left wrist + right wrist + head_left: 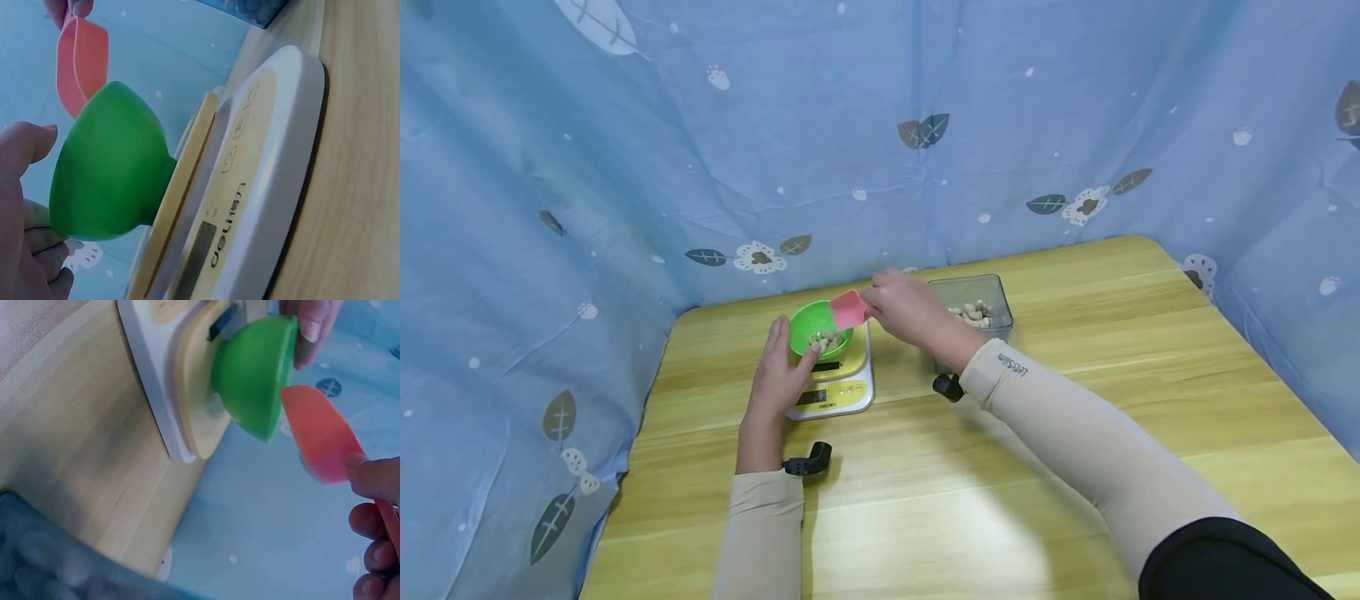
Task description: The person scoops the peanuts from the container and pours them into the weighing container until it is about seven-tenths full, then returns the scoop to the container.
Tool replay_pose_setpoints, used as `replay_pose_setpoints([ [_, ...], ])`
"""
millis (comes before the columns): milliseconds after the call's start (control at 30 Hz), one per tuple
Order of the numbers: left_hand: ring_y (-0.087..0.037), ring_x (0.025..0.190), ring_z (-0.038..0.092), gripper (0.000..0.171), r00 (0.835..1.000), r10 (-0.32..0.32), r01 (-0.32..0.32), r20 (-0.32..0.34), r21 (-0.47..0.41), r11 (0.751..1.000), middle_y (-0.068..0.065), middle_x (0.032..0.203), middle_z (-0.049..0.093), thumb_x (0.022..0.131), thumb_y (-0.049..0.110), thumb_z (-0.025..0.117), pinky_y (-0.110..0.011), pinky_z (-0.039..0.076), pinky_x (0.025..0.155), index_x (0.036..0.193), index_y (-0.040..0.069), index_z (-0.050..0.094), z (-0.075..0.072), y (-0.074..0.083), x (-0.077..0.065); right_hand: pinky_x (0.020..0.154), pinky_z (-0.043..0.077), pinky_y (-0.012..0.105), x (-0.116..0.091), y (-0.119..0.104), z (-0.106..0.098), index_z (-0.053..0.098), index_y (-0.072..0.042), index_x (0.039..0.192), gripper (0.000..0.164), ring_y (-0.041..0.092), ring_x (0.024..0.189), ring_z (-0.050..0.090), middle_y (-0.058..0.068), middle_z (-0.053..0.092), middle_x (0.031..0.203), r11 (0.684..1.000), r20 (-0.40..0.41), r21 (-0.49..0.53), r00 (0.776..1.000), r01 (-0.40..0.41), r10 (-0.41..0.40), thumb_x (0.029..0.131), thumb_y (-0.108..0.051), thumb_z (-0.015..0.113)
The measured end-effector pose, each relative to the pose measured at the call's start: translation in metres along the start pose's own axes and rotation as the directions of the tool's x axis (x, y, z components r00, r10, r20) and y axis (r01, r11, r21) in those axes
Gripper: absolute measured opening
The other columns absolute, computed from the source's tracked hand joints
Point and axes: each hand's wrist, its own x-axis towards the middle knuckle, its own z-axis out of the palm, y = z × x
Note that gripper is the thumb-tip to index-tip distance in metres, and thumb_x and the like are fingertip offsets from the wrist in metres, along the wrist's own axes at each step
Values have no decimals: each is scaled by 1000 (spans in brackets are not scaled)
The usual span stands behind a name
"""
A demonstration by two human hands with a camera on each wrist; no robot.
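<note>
A green bowl (pixel 801 321) holding a few pale, nut-like pieces (pixel 826 341) stands on a yellow-and-white kitchen scale (pixel 855 392). My left hand (pixel 775 375) is beside the bowl, its fingers along the left side and its thumb near the front rim. In the left wrist view, the thumb stands away from the green wall. My right hand (pixel 906 308) grips the handle of a pink scoop (pixel 322 434), thumb on top and fingers curled beneath. The scoop is tilted over the bowl's right rim, its front edge overlapping the rim in the right wrist view.
To the right of the scale, under my right forearm, is a clear grey box (pixel 1000 302) with more pale, nut-like pieces (pixel 973 313). A blue patterned curtain (pixel 850 150) hangs behind and beside the wooden table (pixel 1097 333). Black camera mounts (pixel 808 460) project from both wrists.
</note>
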Motion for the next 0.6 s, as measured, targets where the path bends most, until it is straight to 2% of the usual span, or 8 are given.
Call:
replay_pose_setpoints([
  [133,-30,152,8,87,999,35,-34,-35,9,999,0,166,-3,97,51,52,-55,16,121,160,14,4,-2,8,0,72,49,31,-8,11,-13,74,-12,114,24,20,82,55,4,64,88,990,17,127,998,-67,66,96,-24,65],
  [300,-31,152,9,86,993,95,-94,-69,19,995,2,166,-4,98,49,53,-58,19,120,160,15,4,-6,23,-3,72,48,34,-23,28,-32,74,-8,114,24,22,83,57,7,68,90,970,-17,230,997,-75,81,95,-21,66],
  [467,-28,153,7,86,985,167,-166,-40,28,986,4,166,-3,98,52,50,-57,19,120,160,12,7,2,43,-3,72,48,34,-43,50,-50,72,-7,117,26,21,82,57,7,68,95,971,-4,212,994,-110,113,95,-20,66],
  [600,-25,153,5,85,962,275,-275,8,46,960,1,167,-1,99,54,47,-55,19,121,159,7,9,13,66,1,68,45,33,-59,66,-63,71,-6,121,30,20,76,52,7,65,92,970,-6,196,989,-143,147,95,-21,66],
])
